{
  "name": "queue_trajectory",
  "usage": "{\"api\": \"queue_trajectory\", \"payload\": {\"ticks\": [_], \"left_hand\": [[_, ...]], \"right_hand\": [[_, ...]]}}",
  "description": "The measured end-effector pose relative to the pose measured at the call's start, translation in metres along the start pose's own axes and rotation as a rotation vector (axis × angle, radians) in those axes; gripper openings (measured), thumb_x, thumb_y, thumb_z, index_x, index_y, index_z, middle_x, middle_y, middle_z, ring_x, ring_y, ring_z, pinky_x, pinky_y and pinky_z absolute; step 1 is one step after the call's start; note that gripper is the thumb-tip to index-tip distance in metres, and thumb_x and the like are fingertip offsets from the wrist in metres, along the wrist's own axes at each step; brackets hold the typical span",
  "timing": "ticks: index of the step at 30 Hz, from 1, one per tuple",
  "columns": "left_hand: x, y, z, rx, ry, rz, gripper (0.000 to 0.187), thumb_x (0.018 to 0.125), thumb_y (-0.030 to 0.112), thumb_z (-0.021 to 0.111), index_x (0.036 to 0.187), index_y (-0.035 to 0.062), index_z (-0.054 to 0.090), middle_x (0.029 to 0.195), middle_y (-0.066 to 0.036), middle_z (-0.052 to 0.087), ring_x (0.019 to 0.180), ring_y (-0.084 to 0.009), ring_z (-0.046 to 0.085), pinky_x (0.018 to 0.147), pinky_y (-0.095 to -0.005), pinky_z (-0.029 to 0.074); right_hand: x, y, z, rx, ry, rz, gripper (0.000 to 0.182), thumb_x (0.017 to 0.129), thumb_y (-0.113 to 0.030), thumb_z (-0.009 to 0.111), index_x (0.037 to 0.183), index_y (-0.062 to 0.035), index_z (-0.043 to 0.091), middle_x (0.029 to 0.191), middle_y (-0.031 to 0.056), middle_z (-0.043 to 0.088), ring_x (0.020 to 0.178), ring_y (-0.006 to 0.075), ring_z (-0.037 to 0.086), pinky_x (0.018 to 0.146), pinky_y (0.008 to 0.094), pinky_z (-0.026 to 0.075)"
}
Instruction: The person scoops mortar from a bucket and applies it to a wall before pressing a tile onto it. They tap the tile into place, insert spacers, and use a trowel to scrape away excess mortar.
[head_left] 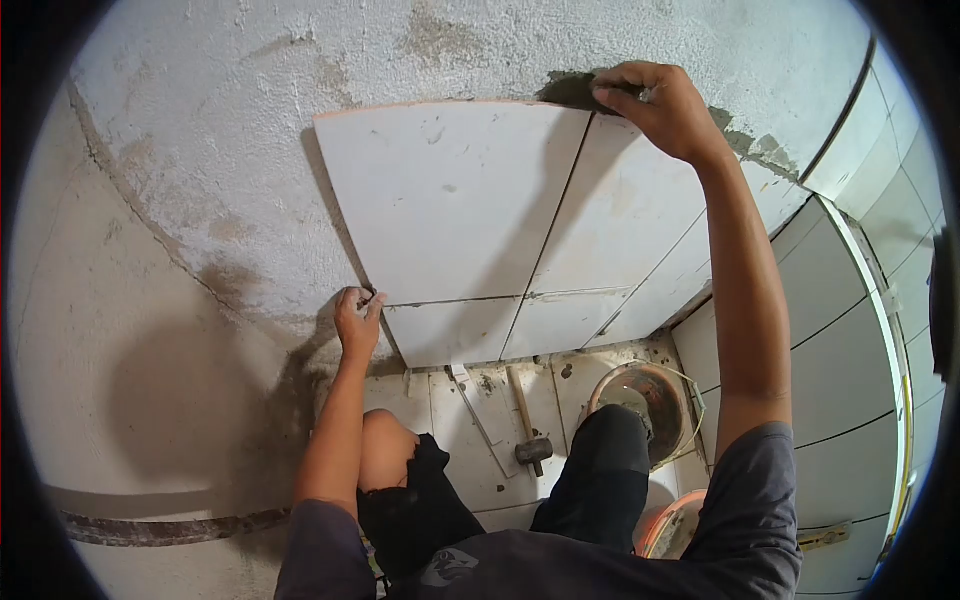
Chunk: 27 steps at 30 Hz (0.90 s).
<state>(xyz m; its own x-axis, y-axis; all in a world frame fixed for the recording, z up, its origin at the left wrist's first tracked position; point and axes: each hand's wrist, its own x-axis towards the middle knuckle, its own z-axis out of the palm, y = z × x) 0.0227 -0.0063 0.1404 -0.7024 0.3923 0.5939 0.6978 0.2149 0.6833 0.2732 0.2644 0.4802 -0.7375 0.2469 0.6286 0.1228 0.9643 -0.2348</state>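
Note:
A large white tile [450,200] stands against the rough wall, above a lower row of cut tiles [450,332]. My left hand [358,318] is at its lower left corner, with thumb and fingers pinched by the joint; whatever they hold is too small to make out. My right hand [655,105] is up at the top edge, over the joint between this tile and the white tile to its right [630,205]. Its fingers are curled together beside dark wet mortar [570,90], and their contents are hidden.
On the floor lie a rubber mallet [534,452] and a thin metal strip [478,415]. A bucket of mortar [688,420] stands right of my knee, with another orange bucket [652,535] nearer me. Tiled wall [845,360] runs along the right.

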Motion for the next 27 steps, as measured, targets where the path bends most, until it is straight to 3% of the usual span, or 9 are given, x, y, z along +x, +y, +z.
{"api": "queue_trajectory", "payload": {"ticks": [4, 7, 10, 12, 15, 17, 19, 22, 27], "left_hand": [[-0.002, 0.005, -0.001, -0.031, 0.029, 0.019, 0.028, 0.074, 0.017, 0.073, 0.078, 0.0016, 0.05, 0.077, -0.01, 0.051, 0.071, -0.0251, 0.05, 0.063, -0.0346, 0.042], [0.018, 0.042, -0.012, 0.077, 0.323, 0.214, 0.035, 0.074, 0.021, 0.073, 0.095, 0.0017, 0.052, 0.095, -0.013, 0.051, 0.093, -0.0304, 0.048, 0.077, -0.0381, 0.041], [0.078, 0.114, -0.041, 0.147, 0.498, 0.562, 0.043, 0.074, 0.024, 0.072, 0.105, 0.0024, 0.052, 0.113, -0.016, 0.05, 0.109, -0.0336, 0.043, 0.091, -0.0434, 0.035], [0.125, 0.164, -0.057, 0.201, 0.537, 0.785, 0.037, 0.075, 0.024, 0.07, 0.104, 0.0059, 0.057, 0.115, -0.014, 0.053, 0.114, -0.0323, 0.044, 0.095, -0.044, 0.033], [0.17, 0.208, -0.065, 0.231, 0.476, 0.95, 0.024, 0.077, 0.027, 0.068, 0.088, 0.007, 0.061, 0.095, -0.007, 0.059, 0.095, -0.0268, 0.052, 0.086, -0.0415, 0.037], [0.183, 0.22, -0.065, 0.448, 0.25, 0.971, 0.028, 0.075, 0.035, 0.069, 0.078, 0.0088, 0.059, 0.08, -0.002, 0.056, 0.083, -0.0219, 0.05, 0.074, -0.0372, 0.036], [0.191, 0.225, -0.064, 0.435, 0.23, 1.012, 0.035, 0.074, 0.041, 0.069, 0.071, 0.0095, 0.056, 0.072, 0.0, 0.052, 0.074, -0.0199, 0.046, 0.068, -0.0346, 0.034], [0.193, 0.221, -0.063, 0.433, 0.187, 0.992, 0.035, 0.074, 0.042, 0.069, 0.069, 0.0093, 0.056, 0.07, 0.0, 0.051, 0.073, -0.02, 0.045, 0.069, -0.0343, 0.034], [0.191, 0.222, -0.064, 0.506, 0.154, 0.924, 0.039, 0.073, 0.046, 0.069, 0.071, 0.0084, 0.061, 0.072, 0.001, 0.056, 0.074, -0.0175, 0.047, 0.067, -0.0329, 0.034]], "right_hand": [[-0.004, 0.004, -0.001, -0.056, -0.038, -0.023, 0.023, 0.079, -0.017, 0.066, 0.096, -0.0015, 0.067, 0.083, 0.0127, 0.067, 0.075, 0.0227, 0.064, 0.073, 0.0314, 0.05], [-0.008, 0.005, 0.003, -0.084, 0.186, -0.161, 0.024, 0.078, -0.02, 0.068, 0.091, -0.0004, 0.067, 0.077, 0.0116, 0.066, 0.069, 0.0209, 0.063, 0.067, 0.0304, 0.049], [-0.046, -0.011, 0.026, 0.0, 0.692, 0.146, 0.028, 0.076, -0.027, 0.072, 0.078, 0.0, 0.064, 0.067, 0.0077, 0.062, 0.057, 0.0135, 0.055, 0.055, 0.0281, 0.045], [-0.08, -0.008, 0.083, 0.387, 0.729, 0.346, 0.025, 0.073, -0.02, 0.075, 0.078, 0.001, 0.062, 0.064, 0.0038, 0.059, 0.06, 0.0087, 0.052, 0.056, 0.0258, 0.044], [-0.128, -0.011, 0.167, 0.544, 0.586, 0.543, 0.024, 0.073, -0.019, 0.075, 0.076, 0.0009, 0.061, 0.064, 0.0036, 0.058, 0.059, 0.0097, 0.05, 0.058, 0.0247, 0.043], [-0.144, -0.018, 0.193, 0.522, 0.71, 0.54, 0.022, 0.075, -0.016, 0.073, 0.073, 0.0003, 0.059, 0.062, 0.0019, 0.056, 0.058, 0.0081, 0.048, 0.056, 0.0231, 0.041], [-0.151, -0.01, 0.192, 0.702, 0.75, 0.655, 0.022, 0.076, -0.016, 0.073, 0.071, -0.0005, 0.058, 0.063, 0.001, 0.055, 0.057, 0.007, 0.046, 0.055, 0.022, 0.04], [-0.126, -0.019, 0.147, 0.564, 0.858, 0.505, 0.023, 0.073, -0.016, 0.076, 0.079, -0.0005, 0.059, 0.064, 0.0008, 0.055, 0.056, 0.0069, 0.045, 0.054, 0.0215, 0.04], [-0.065, -0.011, 0.094, 0.197, 0.51, 0.468, 0.029, 0.079, -0.023, 0.069, 0.097, -0.0032, 0.058, 0.071, 0.0059, 0.06, 0.062, 0.0139, 0.055, 0.059, 0.0263, 0.045]]}}
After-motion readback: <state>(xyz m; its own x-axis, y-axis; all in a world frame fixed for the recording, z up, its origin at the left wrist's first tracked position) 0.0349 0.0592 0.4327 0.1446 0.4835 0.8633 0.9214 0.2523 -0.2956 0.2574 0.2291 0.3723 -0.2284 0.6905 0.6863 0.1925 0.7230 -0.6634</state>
